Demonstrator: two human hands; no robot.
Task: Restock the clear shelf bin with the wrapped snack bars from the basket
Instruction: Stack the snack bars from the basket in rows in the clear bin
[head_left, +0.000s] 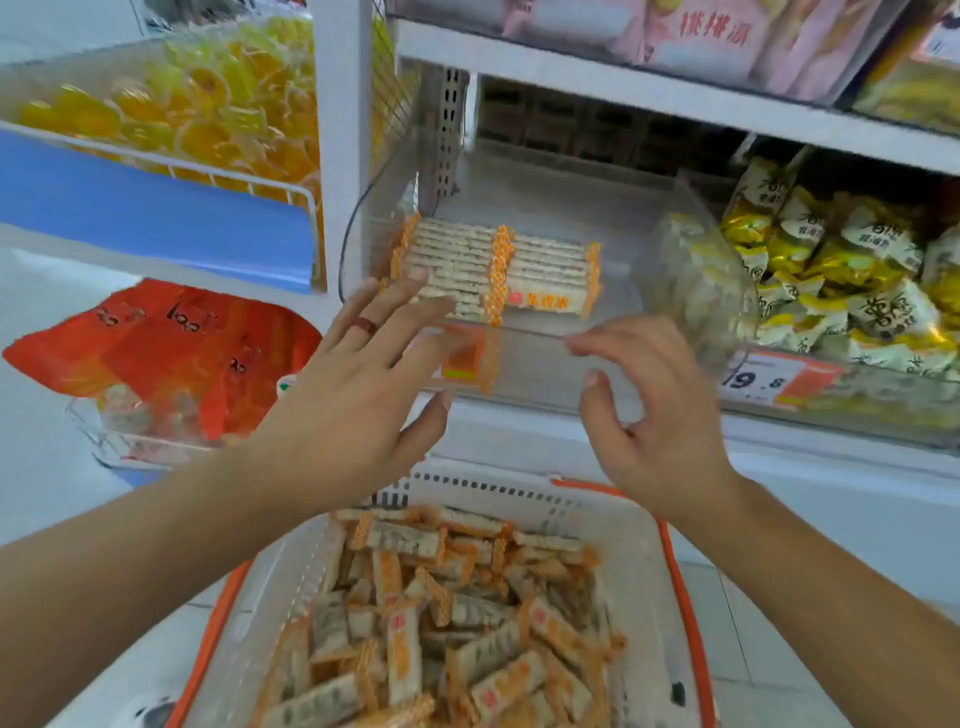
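A clear shelf bin (540, 358) sits on the middle shelf. Inside it, two neat rows of wrapped snack bars (498, 267) with orange ends lie at the front left. My left hand (363, 384), with a red ring, is spread flat in front of the bin, fingertips reaching over its front edge near the left row. My right hand (660, 410) hovers at the bin's front rim with loosely bent fingers, holding nothing. Below both hands stands a white basket with an orange rim (685, 587), full of loose snack bars (447, 629).
Yellow and white snack packs (841, 265) fill the bin to the right, above a price tag (779, 382). Red packets (171, 343) lie in a tray at left, orange jelly cups (197, 109) above them. A white shelf post (337, 130) rises left of the bin.
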